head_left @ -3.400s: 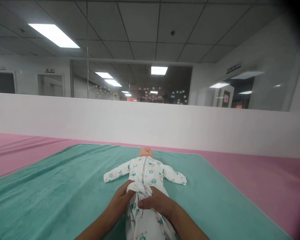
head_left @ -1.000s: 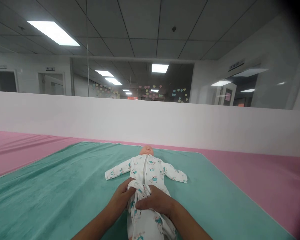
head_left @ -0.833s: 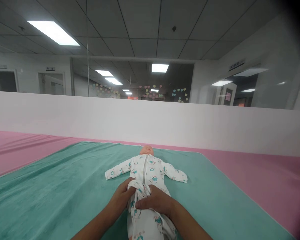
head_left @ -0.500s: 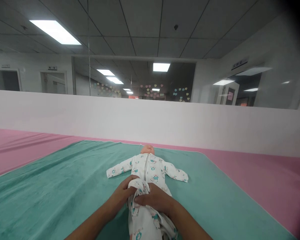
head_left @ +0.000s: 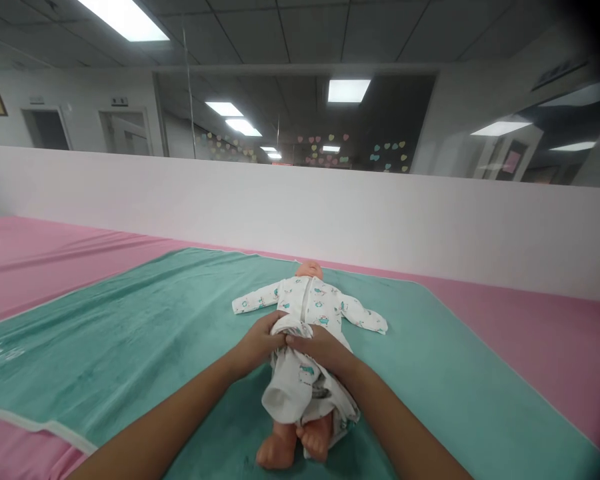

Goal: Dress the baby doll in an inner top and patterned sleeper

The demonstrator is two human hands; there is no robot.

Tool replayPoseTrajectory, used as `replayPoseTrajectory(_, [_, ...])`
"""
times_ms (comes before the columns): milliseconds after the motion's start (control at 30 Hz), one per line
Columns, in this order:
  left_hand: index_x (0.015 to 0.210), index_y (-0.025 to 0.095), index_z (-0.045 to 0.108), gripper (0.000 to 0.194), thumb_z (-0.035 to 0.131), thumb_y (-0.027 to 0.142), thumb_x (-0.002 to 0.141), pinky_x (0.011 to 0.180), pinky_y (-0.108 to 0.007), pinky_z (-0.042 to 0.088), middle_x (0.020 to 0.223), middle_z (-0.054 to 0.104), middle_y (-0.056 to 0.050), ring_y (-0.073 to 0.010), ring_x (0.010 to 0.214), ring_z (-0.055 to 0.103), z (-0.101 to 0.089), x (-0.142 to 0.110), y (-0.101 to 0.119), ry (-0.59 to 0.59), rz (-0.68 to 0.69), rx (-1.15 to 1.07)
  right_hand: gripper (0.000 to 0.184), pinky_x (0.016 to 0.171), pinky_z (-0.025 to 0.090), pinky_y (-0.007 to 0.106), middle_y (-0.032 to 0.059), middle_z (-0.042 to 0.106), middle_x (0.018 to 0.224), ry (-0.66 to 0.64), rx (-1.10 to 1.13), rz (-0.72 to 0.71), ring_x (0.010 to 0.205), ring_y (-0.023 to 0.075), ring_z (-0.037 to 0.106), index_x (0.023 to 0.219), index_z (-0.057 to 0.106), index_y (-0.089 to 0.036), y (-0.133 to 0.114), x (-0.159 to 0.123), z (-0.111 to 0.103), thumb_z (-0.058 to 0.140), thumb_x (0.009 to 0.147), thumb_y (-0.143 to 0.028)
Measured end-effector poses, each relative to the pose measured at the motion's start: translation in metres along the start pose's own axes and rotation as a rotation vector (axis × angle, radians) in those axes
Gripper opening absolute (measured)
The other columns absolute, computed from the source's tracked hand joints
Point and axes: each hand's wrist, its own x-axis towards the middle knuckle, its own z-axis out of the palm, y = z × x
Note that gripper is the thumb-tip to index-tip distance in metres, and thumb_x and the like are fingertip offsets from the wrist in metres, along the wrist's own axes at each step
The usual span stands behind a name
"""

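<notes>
A baby doll (head_left: 309,269) lies on its back on a green towel (head_left: 180,327), head away from me. It wears a white printed romper (head_left: 293,293) with a zip down the front and both sleeves spread out. My left hand (head_left: 260,343) pinches bunched romper cloth over the doll's lower body. From the other side, my right hand (head_left: 325,347) grips the same bunch, the two thumbs nearly meeting. Loose trouser-leg cloth hangs below my hands. The doll's bare feet (head_left: 280,445) stick out beneath it, close to me.
A pink sheet (head_left: 545,333) shows around the towel. Behind the doll's head runs a low white wall (head_left: 280,210) with a glass panel (head_left: 300,113) above it, bearing heart-shaped notes. Doorways (head_left: 125,130) are seen beyond on the left.
The view has tilted down, so the doll's feet now show. Both hands stay on the bunched cloth, and their thumbs have come closer together.
</notes>
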Motion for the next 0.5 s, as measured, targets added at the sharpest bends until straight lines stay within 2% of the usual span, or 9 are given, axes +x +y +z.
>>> replayPoseTrajectory(100, [0.091,0.014,0.057,0.025,0.058,0.024,0.068,0.059,-0.023,0.041,0.073,0.058,0.0,-0.0133,0.065,0.054,0.001,0.002,-0.004,0.114,-0.047,-0.186,0.045,0.073,0.043,0.031,0.0047,0.064,0.087,-0.194,-0.068,0.018,0.081,0.0186,0.056,0.093,0.064,-0.014,-0.009,-0.006,0.0,0.073,0.059,-0.043])
replayPoseTrajectory(167, [0.094,0.014,0.056,0.028,0.06,0.025,0.068,0.058,-0.023,0.041,0.071,0.058,0.001,-0.0131,0.063,0.054,0.001,0.003,-0.004,0.123,-0.085,-0.329,0.042,0.072,0.044,0.03,0.004,0.064,0.086,-0.236,-0.092,0.053,0.081,0.0188,0.056,0.09,0.065,-0.015,-0.01,-0.008,0.001,0.076,0.057,-0.038])
replayPoseTrajectory(233, [0.097,0.015,0.057,0.03,0.061,0.023,0.068,0.06,-0.024,0.042,0.075,0.061,-0.002,-0.0149,0.067,0.056,-0.001,0.002,-0.002,0.063,-0.118,-0.377,0.04,0.071,0.044,0.03,0.0041,0.064,0.085,-0.18,-0.03,0.06,0.08,0.0187,0.056,0.089,0.065,-0.015,-0.006,-0.008,0.002,0.075,0.058,-0.036])
replayPoseTrajectory(367, [0.102,0.014,0.06,0.031,0.059,0.019,0.072,0.067,-0.025,0.043,0.094,0.064,-0.008,-0.0187,0.081,0.058,-0.009,0.002,0.005,-0.154,-0.136,-0.299,0.038,0.074,0.045,0.032,0.0044,0.064,0.086,0.011,0.313,-0.061,0.081,0.0184,0.057,0.097,0.063,-0.016,0.004,-0.006,0.004,0.07,0.064,-0.034])
replayPoseTrajectory(500, [0.105,0.014,0.06,0.032,0.059,0.019,0.074,0.068,-0.026,0.043,0.099,0.063,-0.009,-0.0177,0.081,0.058,-0.012,0.003,0.003,-0.194,-0.142,-0.318,0.038,0.075,0.046,0.035,0.006,0.065,0.087,0.072,0.469,-0.137,0.081,0.0213,0.058,0.095,0.064,-0.018,-0.003,-0.008,0.009,0.068,0.063,-0.038])
